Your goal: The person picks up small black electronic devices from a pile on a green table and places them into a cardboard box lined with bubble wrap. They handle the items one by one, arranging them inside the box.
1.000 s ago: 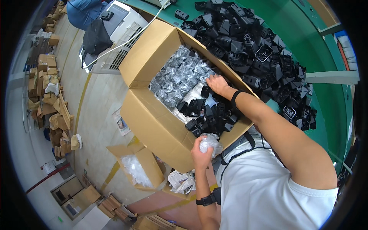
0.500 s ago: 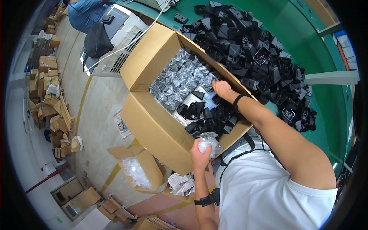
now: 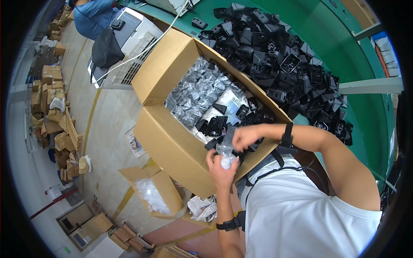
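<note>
Hands, two. Left hand (image 3: 220, 170): grip closed around one bunch of clear plastic bags (image 3: 225, 160), bag count hidden by crumpling. Right hand (image 3: 247, 137): fingers bunched and motion-blurred at the bunch's upper end; cannot tell how far closed that grip is, or whether it has hold of plastic or of a part behind it.

Large carton (image 3: 161, 133), one, open, flaps folded outward; the bunch is over its near corner, below the loose parts. Contents: film-wrapped parts (image 3: 195, 92), packed at the far end, overlapping, count not possible; loose black housings (image 3: 216, 125), several, partly hidden by the right hand and forearm; printed sheet (image 3: 232, 103), partly covered.

Green worktop (image 3: 318, 26), one, cut off by the upper edge. On it: heap of black housings (image 3: 266, 60), dozens, lower layers hidden; single black housing (image 3: 198, 23), one, lying apart.

Small carton (image 3: 172, 191), one, on the floor, holding clear plastic (image 3: 151, 195), pieces indistinct.

White slatted unit (image 3: 135, 56), one, with black cloth bag (image 3: 106, 46), one, on it. Co-worker in blue (image 3: 94, 19), one, mostly cut off.
</note>
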